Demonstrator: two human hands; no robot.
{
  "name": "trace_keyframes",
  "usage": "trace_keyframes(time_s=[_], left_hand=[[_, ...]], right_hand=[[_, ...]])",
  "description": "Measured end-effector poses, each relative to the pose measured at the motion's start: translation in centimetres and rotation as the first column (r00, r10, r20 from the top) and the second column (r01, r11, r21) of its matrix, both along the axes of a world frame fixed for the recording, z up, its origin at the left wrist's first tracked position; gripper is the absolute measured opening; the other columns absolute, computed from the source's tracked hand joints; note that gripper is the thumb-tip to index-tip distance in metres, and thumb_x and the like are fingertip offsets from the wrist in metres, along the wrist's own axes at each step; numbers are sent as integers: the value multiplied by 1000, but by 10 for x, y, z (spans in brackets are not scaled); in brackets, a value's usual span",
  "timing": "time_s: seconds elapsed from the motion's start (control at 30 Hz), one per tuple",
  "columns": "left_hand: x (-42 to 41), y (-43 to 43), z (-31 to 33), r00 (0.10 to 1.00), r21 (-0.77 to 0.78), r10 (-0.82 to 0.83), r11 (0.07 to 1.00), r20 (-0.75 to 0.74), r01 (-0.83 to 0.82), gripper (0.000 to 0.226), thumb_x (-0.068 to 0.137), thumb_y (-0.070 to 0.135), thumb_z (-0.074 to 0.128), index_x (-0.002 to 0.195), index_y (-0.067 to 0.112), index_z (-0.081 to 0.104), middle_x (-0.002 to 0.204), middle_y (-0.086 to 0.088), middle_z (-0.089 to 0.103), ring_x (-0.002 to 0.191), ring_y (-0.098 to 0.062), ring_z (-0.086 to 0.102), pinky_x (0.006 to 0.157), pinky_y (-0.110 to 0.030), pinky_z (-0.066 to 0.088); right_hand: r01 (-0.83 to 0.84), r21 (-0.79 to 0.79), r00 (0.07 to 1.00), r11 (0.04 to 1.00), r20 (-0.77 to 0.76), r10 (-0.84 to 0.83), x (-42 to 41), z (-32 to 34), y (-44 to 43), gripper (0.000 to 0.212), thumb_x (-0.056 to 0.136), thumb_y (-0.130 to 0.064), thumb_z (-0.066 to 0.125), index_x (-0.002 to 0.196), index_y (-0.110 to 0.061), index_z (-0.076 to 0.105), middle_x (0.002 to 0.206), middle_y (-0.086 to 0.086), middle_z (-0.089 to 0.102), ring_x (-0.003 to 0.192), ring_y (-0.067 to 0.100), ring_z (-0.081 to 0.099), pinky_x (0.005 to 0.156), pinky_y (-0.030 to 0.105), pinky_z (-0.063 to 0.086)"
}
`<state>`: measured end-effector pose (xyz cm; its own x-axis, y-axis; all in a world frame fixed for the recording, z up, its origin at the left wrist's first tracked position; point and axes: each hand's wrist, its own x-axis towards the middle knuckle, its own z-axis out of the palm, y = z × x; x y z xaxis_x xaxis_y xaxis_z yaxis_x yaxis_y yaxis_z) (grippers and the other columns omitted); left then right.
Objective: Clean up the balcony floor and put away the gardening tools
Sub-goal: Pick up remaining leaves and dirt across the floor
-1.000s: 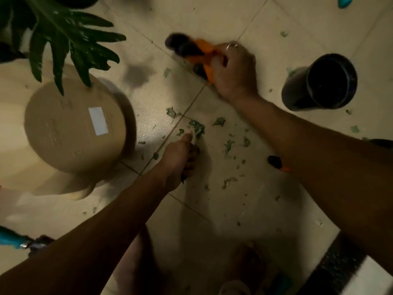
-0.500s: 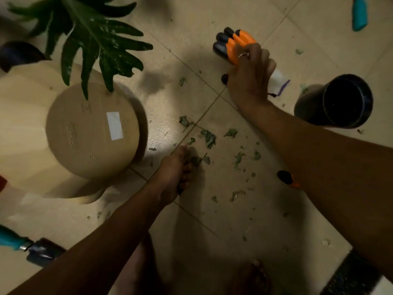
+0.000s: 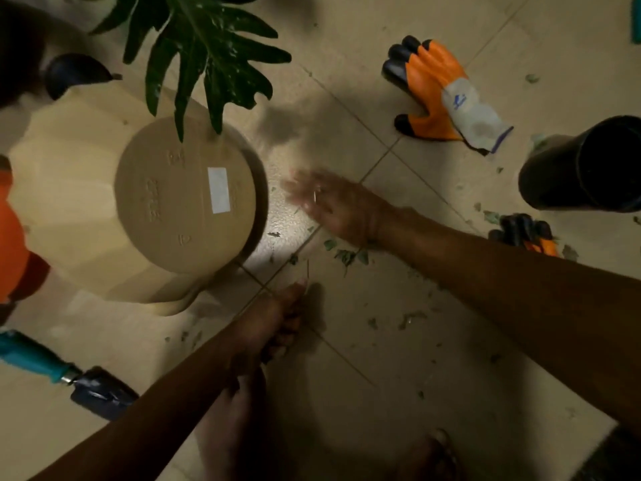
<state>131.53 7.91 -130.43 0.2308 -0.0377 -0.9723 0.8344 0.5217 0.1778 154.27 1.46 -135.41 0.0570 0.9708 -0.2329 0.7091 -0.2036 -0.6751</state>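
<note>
Green leaf scraps lie scattered over the beige tiled floor. My left hand is low on the floor near a tile joint, its fingers curled under around dark leaf bits. My right hand is blurred, fingers spread, just above the floor between the scraps and an upturned beige pot. An orange and black gardening glove lies loose on the floor beyond it. A second glove shows behind my right forearm. A trowel with a teal handle lies at the lower left.
A black pot lies on its side at the right. Dark green plant leaves hang over the beige pot. An orange object sits at the left edge. My bare feet are at the bottom.
My right hand let go of the orange glove and swung back left and nearer, toward the scraps. My left hand closed around leaf bits. The view shifted.
</note>
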Motion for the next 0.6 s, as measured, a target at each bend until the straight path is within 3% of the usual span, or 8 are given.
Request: trace_keyframes(time_s=[0.1, 0.17, 0.27, 0.37, 0.43, 0.5, 0.53, 0.6], left_hand=[[-11, 7, 1, 999, 36, 44, 998, -7, -44, 41, 97, 61, 51, 77, 26, 46, 55, 6, 34, 42, -10, 25, 42, -19, 16], [-14, 12, 1, 996, 56, 88, 995, -11, -87, 44, 98, 60, 51, 73, 25, 44, 54, 6, 34, 41, -9, 25, 40, -19, 18], [-17, 13, -3, 986, 63, 164, 985, -24, -162, 48, 99, 59, 50, 65, 26, 42, 54, 7, 34, 41, -8, 24, 39, -18, 18], [-21, 9, -7, 981, 31, 191, 981, -30, -191, 51, 98, 61, 49, 61, 27, 40, 55, 7, 32, 41, -8, 22, 40, -18, 15], [-25, 7, -9, 983, 8, 182, 983, -26, -182, 55, 99, 61, 48, 57, 26, 40, 55, 7, 31, 41, -8, 20, 41, -17, 14], [-28, 7, -10, 987, -33, 158, 987, -10, -158, 56, 100, 61, 46, 56, 26, 37, 56, 7, 26, 41, -9, 17, 41, -17, 13], [-30, 7, -11, 989, -56, 145, 988, -5, -145, 56, 100, 61, 46, 57, 26, 35, 57, 6, 23, 42, -9, 15, 41, -16, 12], [-35, 7, -13, 993, -94, 114, 989, -11, -114, 55, 98, 62, 47, 59, 26, 32, 58, 6, 20, 42, -9, 13, 42, -15, 11]], right_hand=[[-210, 30, 977, 977, -29, 210, -28, 5, -51, 47, 110, -32, 31, 145, -11, 53, 160, 2, 38, 154, 12, 19, 125, 43, 20], [-203, 43, 979, 978, -24, 205, -36, 8, -67, 47, 108, -30, 34, 143, -7, 55, 156, 6, 45, 152, 16, 28, 123, 44, 26], [-20, 112, 1000, 994, -15, 22, -36, 14, -49, 47, 108, -30, 34, 146, -9, 51, 156, 6, 44, 152, 16, 28, 123, 44, 28], [162, 168, 975, 972, 122, -184, -26, 9, 1, 46, 108, -22, 34, 151, -9, 42, 163, 7, 33, 155, 18, 18, 126, 41, 17], [203, 139, 944, 969, 234, -231, -21, 3, 33, 46, 106, -19, 35, 150, -7, 43, 162, 10, 33, 154, 24, 22, 126, 42, 17], [105, 128, 948, 986, 287, -138, -27, -6, 54, 40, 104, -19, 37, 132, -5, 61, 151, 17, 48, 147, 28, 36, 125, 42, 17], [9, 129, 956, 992, 288, -47, -33, -8, 59, 37, 103, -20, 38, 114, -7, 71, 139, 18, 59, 140, 28, 45, 126, 43, 17], [-160, 148, 954, 976, 276, 115, -41, -6, 56, 38, 103, -23, 40, 91, -9, 73, 115, 11, 69, 124, 24, 54, 125, 43, 18]])
